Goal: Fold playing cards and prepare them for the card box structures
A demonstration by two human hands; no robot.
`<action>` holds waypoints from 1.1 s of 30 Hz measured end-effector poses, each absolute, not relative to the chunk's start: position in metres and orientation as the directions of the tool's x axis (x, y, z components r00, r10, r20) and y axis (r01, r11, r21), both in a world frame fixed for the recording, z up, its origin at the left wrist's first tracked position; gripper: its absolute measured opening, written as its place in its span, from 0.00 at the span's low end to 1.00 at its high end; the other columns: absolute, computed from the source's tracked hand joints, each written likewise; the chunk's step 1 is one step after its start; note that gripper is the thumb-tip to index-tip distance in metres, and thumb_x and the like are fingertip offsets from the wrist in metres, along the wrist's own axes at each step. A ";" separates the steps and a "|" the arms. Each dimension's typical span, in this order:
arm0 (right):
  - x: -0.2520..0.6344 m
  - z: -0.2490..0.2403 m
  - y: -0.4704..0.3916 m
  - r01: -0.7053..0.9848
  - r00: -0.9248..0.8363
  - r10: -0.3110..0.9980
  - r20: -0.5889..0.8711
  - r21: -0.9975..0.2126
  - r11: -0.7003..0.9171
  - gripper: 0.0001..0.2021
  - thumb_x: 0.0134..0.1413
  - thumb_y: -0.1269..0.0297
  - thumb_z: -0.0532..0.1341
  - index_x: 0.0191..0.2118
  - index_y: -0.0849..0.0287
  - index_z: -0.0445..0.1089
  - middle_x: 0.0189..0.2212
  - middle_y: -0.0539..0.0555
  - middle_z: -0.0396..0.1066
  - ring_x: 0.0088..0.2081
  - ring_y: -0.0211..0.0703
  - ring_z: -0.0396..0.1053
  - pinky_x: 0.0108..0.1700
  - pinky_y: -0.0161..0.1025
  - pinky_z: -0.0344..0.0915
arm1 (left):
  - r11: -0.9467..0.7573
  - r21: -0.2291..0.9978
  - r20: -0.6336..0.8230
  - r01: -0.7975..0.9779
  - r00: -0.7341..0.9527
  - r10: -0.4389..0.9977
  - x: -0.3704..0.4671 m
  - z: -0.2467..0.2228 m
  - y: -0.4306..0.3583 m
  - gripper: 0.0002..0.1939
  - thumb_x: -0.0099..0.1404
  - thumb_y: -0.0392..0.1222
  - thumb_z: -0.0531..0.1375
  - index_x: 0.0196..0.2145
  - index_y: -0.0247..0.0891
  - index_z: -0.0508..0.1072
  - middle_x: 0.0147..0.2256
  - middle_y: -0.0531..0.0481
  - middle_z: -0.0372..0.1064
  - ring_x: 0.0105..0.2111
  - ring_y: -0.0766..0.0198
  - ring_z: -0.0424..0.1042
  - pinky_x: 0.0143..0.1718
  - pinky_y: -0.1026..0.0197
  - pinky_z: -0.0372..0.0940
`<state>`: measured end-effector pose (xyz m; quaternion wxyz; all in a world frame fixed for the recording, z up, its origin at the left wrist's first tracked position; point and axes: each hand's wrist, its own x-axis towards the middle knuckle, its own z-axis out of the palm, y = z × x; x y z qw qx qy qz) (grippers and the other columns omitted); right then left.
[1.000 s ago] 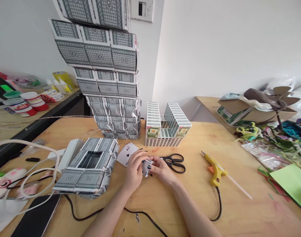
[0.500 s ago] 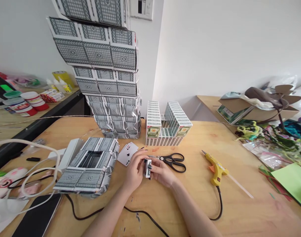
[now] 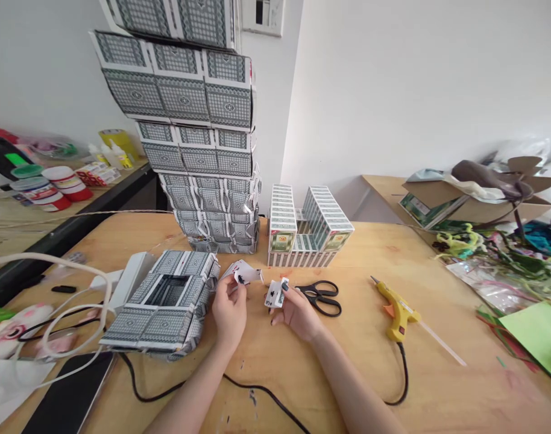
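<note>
In the head view my left hand (image 3: 230, 310) pinches a playing card (image 3: 252, 275) that looks bent, over a small pile of cards (image 3: 232, 267). My right hand (image 3: 300, 314) grips another card, a folded playing card (image 3: 272, 295), between thumb and fingers, apart from the left. Black-handled scissors (image 3: 324, 297) lie just behind my right hand, their blades partly covered. Left of my hands rests a flat frame built of folded cards (image 3: 142, 328), with a rectangular opening.
Behind stands a tall stack of card-built tiers (image 3: 182, 96), beside a U-shaped block of card boxes (image 3: 282, 223). A yellow glue gun (image 3: 396, 310) lies to the right, its black cord running forward. White cables (image 3: 106, 289) and a phone (image 3: 70, 392) lie left.
My hands have moved apart. The left went left to the card pile and now holds a card there; the folded card stays in my right hand, now turned to show its face.
</note>
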<state>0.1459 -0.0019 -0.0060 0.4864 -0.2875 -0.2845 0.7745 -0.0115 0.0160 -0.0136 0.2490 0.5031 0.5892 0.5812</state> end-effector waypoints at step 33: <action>0.148 0.005 0.000 -0.300 -0.139 0.985 -0.098 -0.944 -0.136 0.19 0.46 0.54 0.65 0.43 0.58 0.69 0.36 0.54 0.72 0.37 0.44 0.69 0.39 0.40 0.65 | -0.530 0.721 0.454 0.447 0.273 0.848 0.000 0.004 0.001 0.09 0.52 0.27 0.54 0.26 0.40 0.60 0.48 0.45 0.66 0.51 0.57 0.65 0.49 0.53 0.63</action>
